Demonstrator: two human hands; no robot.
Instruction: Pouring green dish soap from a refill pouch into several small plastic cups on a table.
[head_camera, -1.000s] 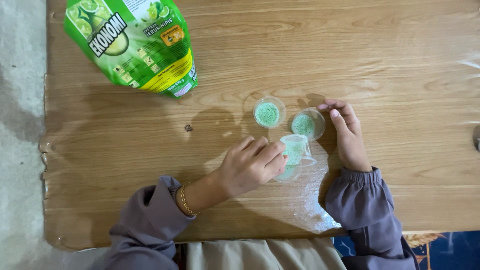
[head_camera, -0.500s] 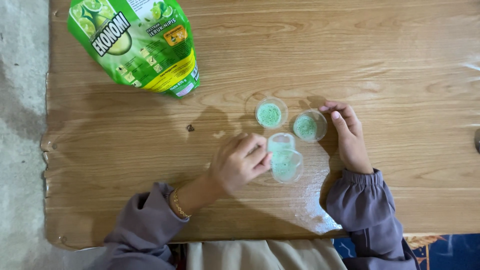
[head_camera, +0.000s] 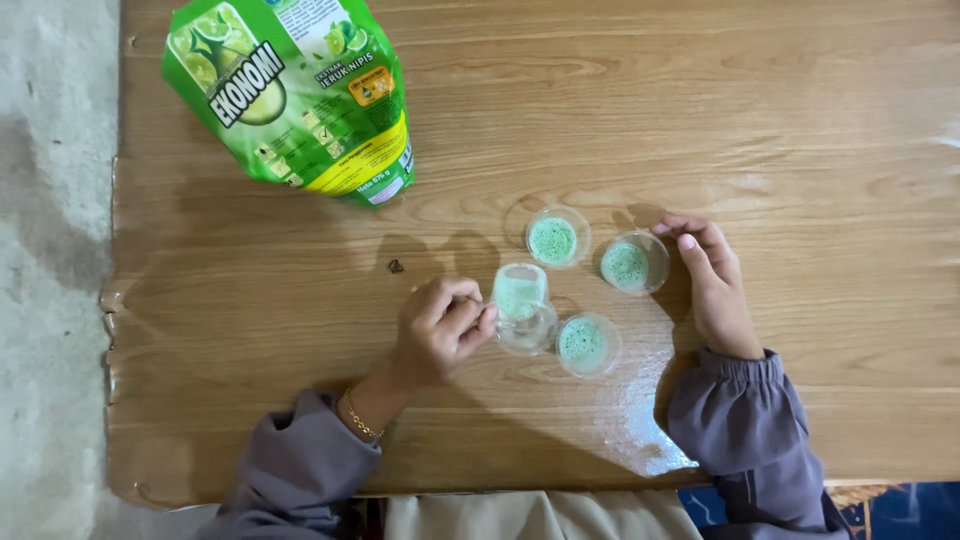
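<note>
My left hand (head_camera: 438, 325) pinches a tilted clear cup (head_camera: 522, 308) between fingertips, just left of three small cups of green stuff on the wooden table (head_camera: 750, 120). My right hand (head_camera: 718, 285) rests loosely, fingertips touching the right cup (head_camera: 632, 264). One green pouch (head_camera: 295, 95) lies top left.

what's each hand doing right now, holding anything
Left hand: closed on a small clear plastic cup, tilted.
Right hand: open, holding nothing, fingertips beside a clear plastic cup of green liquid.

Glossy wooden table (head_camera: 700, 90) with chipped left edge over pale grey floor (head_camera: 50, 250).
</note>
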